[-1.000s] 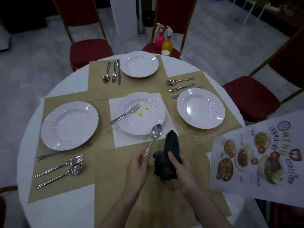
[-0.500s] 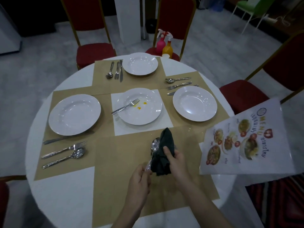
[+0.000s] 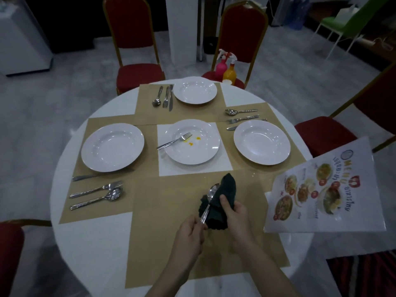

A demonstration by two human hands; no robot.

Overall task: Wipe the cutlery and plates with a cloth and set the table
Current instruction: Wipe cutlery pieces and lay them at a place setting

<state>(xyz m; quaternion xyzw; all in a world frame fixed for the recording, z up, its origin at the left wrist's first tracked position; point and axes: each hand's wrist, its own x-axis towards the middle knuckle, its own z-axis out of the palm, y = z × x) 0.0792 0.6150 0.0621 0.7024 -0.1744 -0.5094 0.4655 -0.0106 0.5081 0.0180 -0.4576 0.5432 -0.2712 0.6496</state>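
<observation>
My left hand [image 3: 189,236] grips the handle of a steel spoon [image 3: 211,198] over the near brown placemat [image 3: 162,243]. My right hand [image 3: 232,211] holds a dark cloth [image 3: 225,196] folded around the spoon's shaft, with the bowl sticking out above. On the centre white mat stands a white plate [image 3: 191,141] with yellow specks and a fork [image 3: 174,141] resting on it. Clean white plates sit at the left [image 3: 112,147], far [image 3: 195,89] and right [image 3: 261,142] places, each with cutlery beside it.
A knife, fork and spoon [image 3: 96,191] lie at the left place. A printed menu sheet [image 3: 325,189] overhangs the table's right edge. Pink and orange spray bottles [image 3: 226,68] stand on the far red chair [image 3: 242,37]. More red chairs ring the round white table [image 3: 90,254].
The spoon and cloth have come back from the centre plate's rim toward me, and the cloth has closed around the spoon's shaft. The head camera has pulled back and tilted up.
</observation>
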